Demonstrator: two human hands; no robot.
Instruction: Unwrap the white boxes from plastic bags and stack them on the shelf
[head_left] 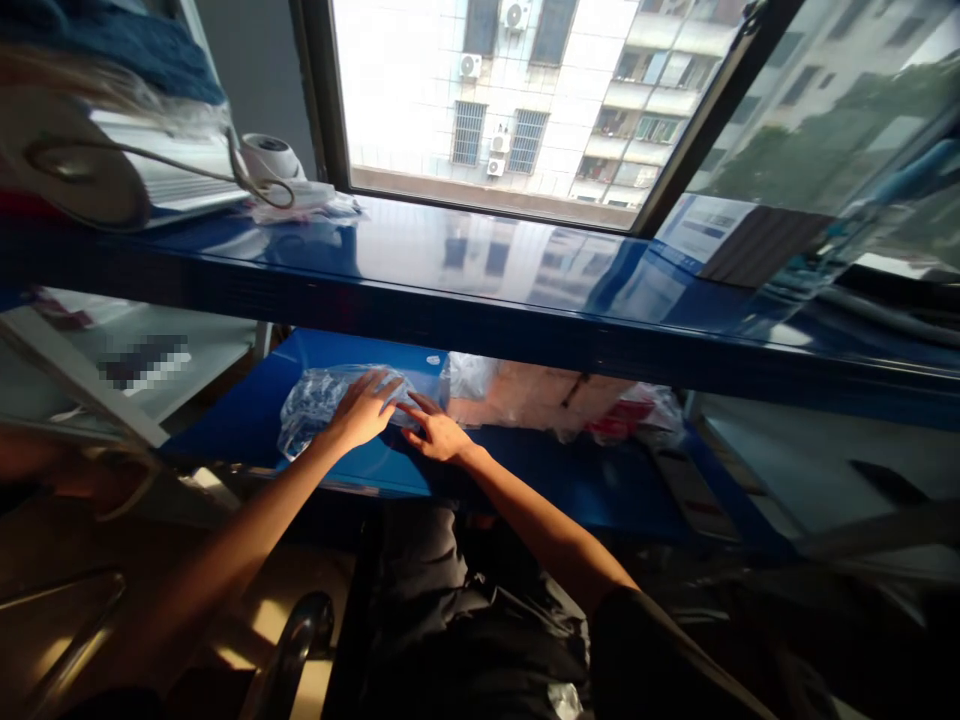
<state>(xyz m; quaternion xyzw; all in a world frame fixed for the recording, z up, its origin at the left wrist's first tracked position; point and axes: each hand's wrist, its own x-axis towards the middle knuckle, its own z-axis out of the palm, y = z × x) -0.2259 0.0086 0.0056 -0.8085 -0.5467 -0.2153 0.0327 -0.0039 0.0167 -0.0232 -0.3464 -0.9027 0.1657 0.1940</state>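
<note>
Crumpled clear plastic film or bag [306,405] lies on the lower blue shelf [251,410]. Resting on its right part is my left hand [364,410], fingers stretched out and apart. Close beside it, my right hand [436,432] has its fingers extended toward the left hand, near the film's right edge. Whether the right fingertips touch the film is hard to tell. To the right of both hands sits a pale pink item in clear wrapping [525,395], with a red wrapped piece [626,415] at its right end.
Above the hands runs an upper blue shelf [465,265], its front edge overhanging the lower one. A round white device [268,157] and stacked goods stand at its left. A box [697,232] stands by the window at right. A chair armrest [307,625] is low left.
</note>
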